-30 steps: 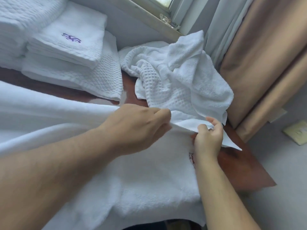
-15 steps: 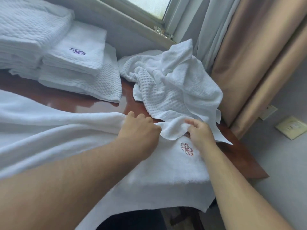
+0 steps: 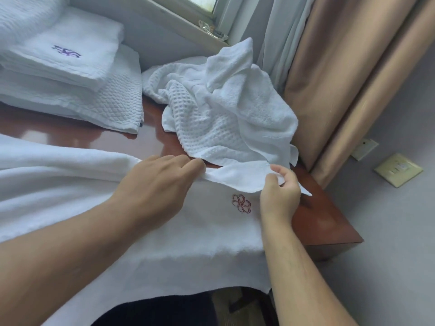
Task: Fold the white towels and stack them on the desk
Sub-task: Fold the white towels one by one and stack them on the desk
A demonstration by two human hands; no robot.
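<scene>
A large white towel (image 3: 200,236) with a red embroidered mark lies spread over the near part of the brown desk (image 3: 327,222), its front edge hanging off. My left hand (image 3: 160,187) grips the towel's folded far edge. My right hand (image 3: 280,191) pinches the same edge near its right corner, just above the red mark. A crumpled heap of white towels (image 3: 226,114) sits behind my hands. At the back left is a stack of folded white towels (image 3: 70,67), the top one with a purple mark.
Beige curtains (image 3: 348,78) and a pale sheer curtain hang to the right of the desk, close to the crumpled heap. A window sill (image 3: 188,27) runs behind the desk. Grey floor lies to the right, past the desk's right edge.
Both hands have drawn the towel's edge a little apart and flatter across the desk. The red mark, hidden a second ago, now shows fully beside my right hand.
</scene>
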